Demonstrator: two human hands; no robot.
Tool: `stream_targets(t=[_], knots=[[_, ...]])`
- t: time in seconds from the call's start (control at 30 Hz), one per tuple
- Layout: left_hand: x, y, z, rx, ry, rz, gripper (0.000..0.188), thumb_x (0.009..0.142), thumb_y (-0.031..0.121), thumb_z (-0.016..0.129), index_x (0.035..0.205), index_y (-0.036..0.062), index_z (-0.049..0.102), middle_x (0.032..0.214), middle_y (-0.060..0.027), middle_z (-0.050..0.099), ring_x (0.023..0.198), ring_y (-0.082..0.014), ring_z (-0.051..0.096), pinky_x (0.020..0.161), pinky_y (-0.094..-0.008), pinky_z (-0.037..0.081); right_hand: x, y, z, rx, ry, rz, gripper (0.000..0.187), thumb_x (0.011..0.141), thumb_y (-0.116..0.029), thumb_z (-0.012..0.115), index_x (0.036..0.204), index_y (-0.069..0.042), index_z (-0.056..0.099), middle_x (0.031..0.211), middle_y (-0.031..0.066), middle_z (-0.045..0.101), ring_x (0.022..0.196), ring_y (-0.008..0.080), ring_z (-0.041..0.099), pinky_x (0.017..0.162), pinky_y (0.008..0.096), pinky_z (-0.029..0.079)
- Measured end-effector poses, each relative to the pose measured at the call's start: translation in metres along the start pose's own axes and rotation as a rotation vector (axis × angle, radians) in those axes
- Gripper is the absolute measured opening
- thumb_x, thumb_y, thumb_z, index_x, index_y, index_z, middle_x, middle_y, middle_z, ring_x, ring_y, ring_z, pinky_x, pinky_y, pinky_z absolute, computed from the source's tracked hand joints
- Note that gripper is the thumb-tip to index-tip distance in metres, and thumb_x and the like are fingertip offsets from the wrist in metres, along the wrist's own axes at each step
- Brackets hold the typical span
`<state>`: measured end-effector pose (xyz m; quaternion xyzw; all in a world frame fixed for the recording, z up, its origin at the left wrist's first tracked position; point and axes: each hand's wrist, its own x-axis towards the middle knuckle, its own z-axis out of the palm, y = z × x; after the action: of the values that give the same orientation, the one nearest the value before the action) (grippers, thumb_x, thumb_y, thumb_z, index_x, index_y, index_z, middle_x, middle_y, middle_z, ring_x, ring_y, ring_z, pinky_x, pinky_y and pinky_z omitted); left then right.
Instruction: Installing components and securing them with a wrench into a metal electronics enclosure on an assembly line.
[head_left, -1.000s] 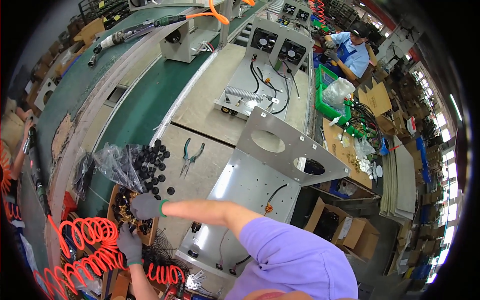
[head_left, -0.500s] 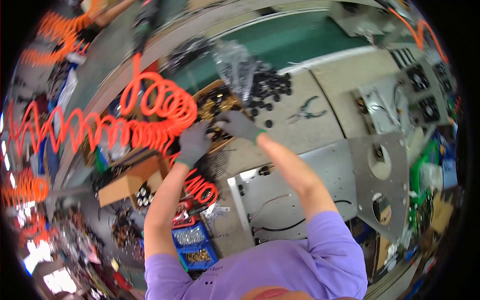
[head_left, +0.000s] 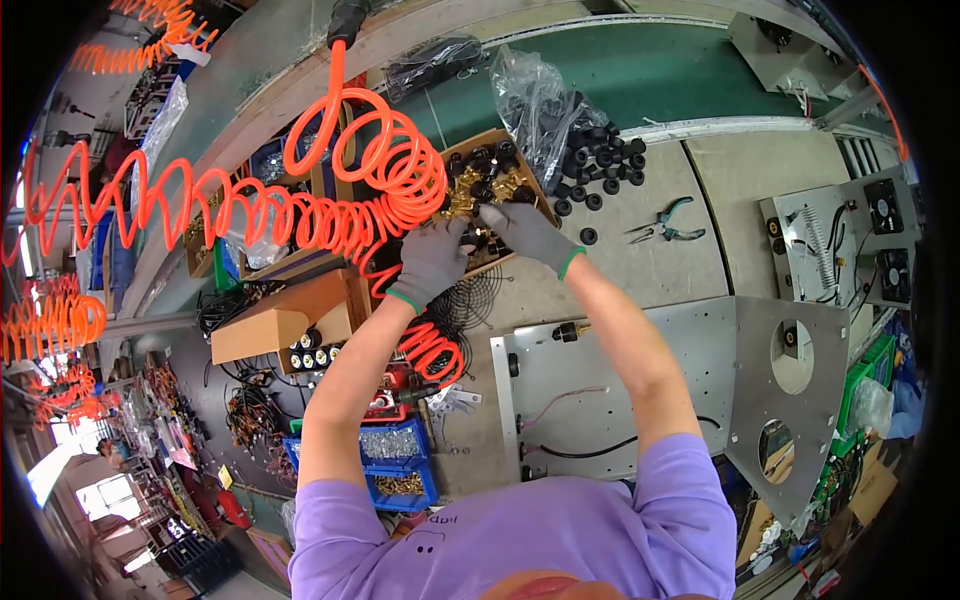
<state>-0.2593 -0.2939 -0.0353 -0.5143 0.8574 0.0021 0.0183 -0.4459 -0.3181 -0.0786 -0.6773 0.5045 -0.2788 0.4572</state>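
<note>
By a turn of the head, the fitting carton (head_left: 530, 174) has been brought from the lower left of the view to just above its middle, while both gloved hands have been kept at it, as they were a second ago. The threaded brass fitting (head_left: 570, 331) on the sheet-metal chassis (head_left: 695, 350) has been left where it lay, so the work is judged to be at the picking stage, with nothing yet carried over. The brass fittings (head_left: 463, 190) are held in the carton, mixed with black ones, on the desk (head_left: 665, 278) beyond the chassis. The grip of the left hand (head_left: 432, 262) is curled at the carton's near edge, a dark part showing by its fingertips; whether that part is clamped cannot be made out. The grip of the right hand (head_left: 530, 237) is bent down among the fittings just beside it, and whether anything is pinched there is likewise hidden. As counted, there are one carton, one pair of green-handled pliers (head_left: 664, 220), one fitting on the chassis plate, two large holes in its upright panel, and two fans (head_left: 882, 205) on the farther chassis (head_left: 790, 225). One black cap (head_left: 588, 236) is set apart; the heaped caps (head_left: 605, 150) are too overlapped to be counted, as are the carton's fittings.
</note>
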Motion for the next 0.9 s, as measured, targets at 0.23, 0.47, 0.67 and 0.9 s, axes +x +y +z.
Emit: stream_targets(t=[0.23,0.47,0.67,0.9], knots=[[-0.002,-0.003,0.005,0.009,-0.012,-0.02,0.038,0.077,0.032,0.061,0.109,0.0139,0.052,0.088,-0.0087,0.06,0.077,-0.0273,0.06,0.066,-0.0386,0.044,0.002,-0.003,-0.006,-0.026,0.098,-0.072,0.056,0.092,-0.05,0.035,0.094,-0.002,0.063,0.084,0.0229,0.062,0.083,0.0402,0.059,0.073,0.0435,0.045],[0.0,0.008,-0.007,-0.01,0.002,0.052,0.039,0.076,0.031,0.063,0.11,0.0145,0.052,0.088,-0.0075,0.059,0.078,-0.026,0.06,0.067,-0.0381,0.043,-0.001,0.0,-0.003,0.031,0.235,-0.153,0.06,0.091,-0.051,0.036,0.078,0.001,0.062,0.077,0.0247,0.06,0.076,0.0419,0.057,0.068,0.0465,0.044],[-0.008,-0.003,-0.006,0.06,-0.014,-0.013,0.039,0.077,0.032,0.061,0.11,0.0136,0.051,0.089,-0.0084,0.06,0.076,-0.0263,0.061,0.07,-0.0385,0.043,-0.007,-0.031,-0.024,0.323,0.108,-0.027,0.056,0.092,-0.048,0.04,0.073,0.0,0.064,0.08,0.0206,0.061,0.079,0.0367,0.059,0.072,0.0407,0.045],[-0.004,-0.003,-0.003,0.037,-0.052,-0.007,0.039,0.077,0.031,0.062,0.109,0.0126,0.051,0.087,-0.0082,0.059,0.075,-0.026,0.061,0.068,-0.0388,0.042,-0.005,-0.016,-0.027,-0.047,0.077,-0.038,0.057,0.092,-0.05,0.032,0.089,-0.004,0.066,0.091,0.0137,0.064,0.088,0.0303,0.06,0.078,0.0368,0.046]])
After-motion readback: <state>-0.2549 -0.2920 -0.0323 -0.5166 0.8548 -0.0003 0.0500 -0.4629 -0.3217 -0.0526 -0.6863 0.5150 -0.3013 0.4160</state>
